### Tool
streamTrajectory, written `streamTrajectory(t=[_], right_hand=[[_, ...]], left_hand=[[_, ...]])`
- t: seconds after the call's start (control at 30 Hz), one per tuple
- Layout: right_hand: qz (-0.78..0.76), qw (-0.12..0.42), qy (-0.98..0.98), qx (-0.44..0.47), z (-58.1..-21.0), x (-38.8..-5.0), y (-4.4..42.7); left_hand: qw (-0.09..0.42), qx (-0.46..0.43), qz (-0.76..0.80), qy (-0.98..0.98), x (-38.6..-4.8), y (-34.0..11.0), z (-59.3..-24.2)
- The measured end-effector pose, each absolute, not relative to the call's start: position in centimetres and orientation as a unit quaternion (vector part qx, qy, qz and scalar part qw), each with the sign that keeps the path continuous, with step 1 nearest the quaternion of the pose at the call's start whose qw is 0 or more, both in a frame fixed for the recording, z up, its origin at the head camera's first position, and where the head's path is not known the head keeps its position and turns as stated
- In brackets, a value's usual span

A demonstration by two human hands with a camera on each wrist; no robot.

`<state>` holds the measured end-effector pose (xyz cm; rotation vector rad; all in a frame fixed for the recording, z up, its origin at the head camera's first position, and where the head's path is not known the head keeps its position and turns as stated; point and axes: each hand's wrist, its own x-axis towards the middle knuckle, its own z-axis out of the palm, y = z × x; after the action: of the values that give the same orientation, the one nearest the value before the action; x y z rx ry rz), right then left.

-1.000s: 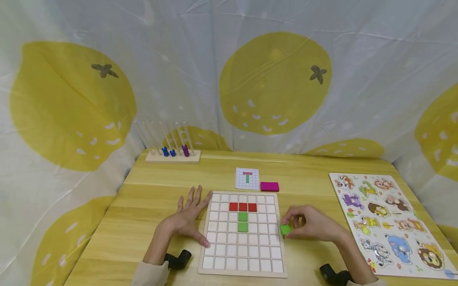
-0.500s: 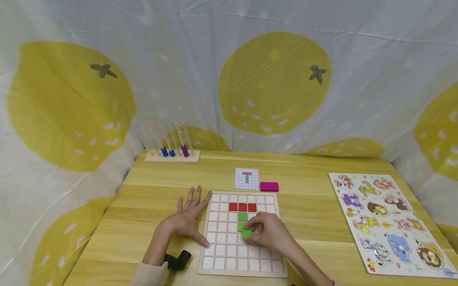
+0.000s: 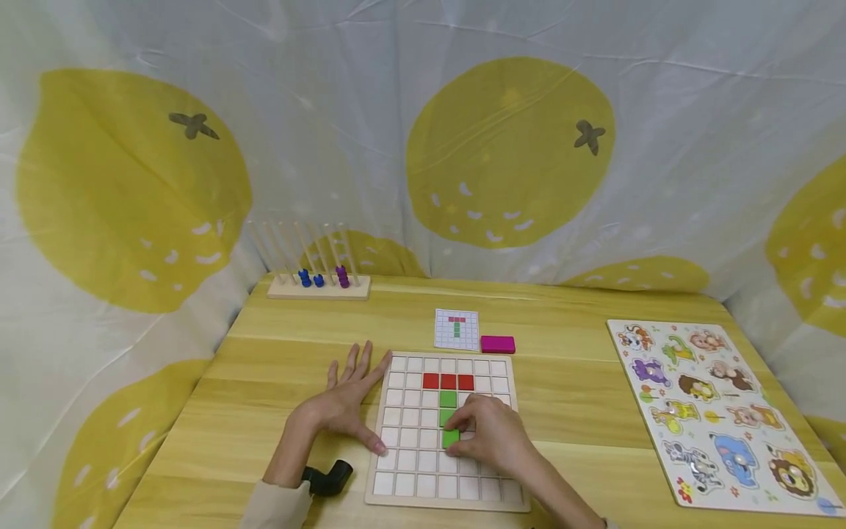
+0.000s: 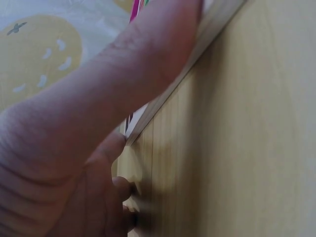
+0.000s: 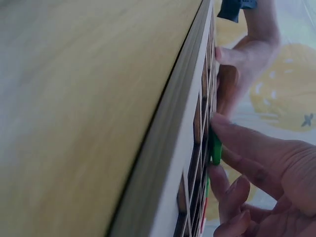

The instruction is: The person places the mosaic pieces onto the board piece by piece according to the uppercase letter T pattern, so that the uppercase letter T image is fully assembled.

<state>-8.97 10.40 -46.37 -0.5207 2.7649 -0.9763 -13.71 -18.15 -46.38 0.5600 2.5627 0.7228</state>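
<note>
A wooden grid board (image 3: 449,505) lies flat on the table, with a row of three red tiles (image 3: 448,381) near its top. Below the middle red tile sits a green tile (image 3: 448,399), with a second one under it partly behind fingertips. My right hand (image 3: 492,433) pinches a third green tile (image 3: 451,438) between thumb and fingers at the cell beneath these; the right wrist view shows this green tile (image 5: 216,148) slightly tilted at the board surface. My left hand (image 3: 344,404) spreads its fingers along the board's left edge, thumb and index finger touching the frame.
Behind the board lie a pattern card (image 3: 456,330) with a printed T shape and a magenta block (image 3: 497,344). A peg rack (image 3: 319,288) with blue and purple beads stands back left. An animal puzzle board (image 3: 720,411) lies at right, and a lemon-print curtain (image 3: 317,147) closes the back.
My right hand has carried the green tile leftward from beside the board's right edge to the cell below the other green tiles, lowering it there. My left hand stays put.
</note>
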Motion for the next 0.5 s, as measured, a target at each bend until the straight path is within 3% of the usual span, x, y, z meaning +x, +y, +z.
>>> streamTrajectory(t=[0.2, 0.5], right_hand=[[-0.31, 0.074, 0.931, -0.176, -46.3, -8.8, 9.9], [-0.337, 0.117, 0.896, -0.265, -46.0, -9.2, 11.4]], left_hand=[[0.212, 0.2, 0.258, 0.921, -13.8, -17.9, -46.5], [0.213, 0.195, 0.255, 0.923, -13.8, -18.0, -46.4]])
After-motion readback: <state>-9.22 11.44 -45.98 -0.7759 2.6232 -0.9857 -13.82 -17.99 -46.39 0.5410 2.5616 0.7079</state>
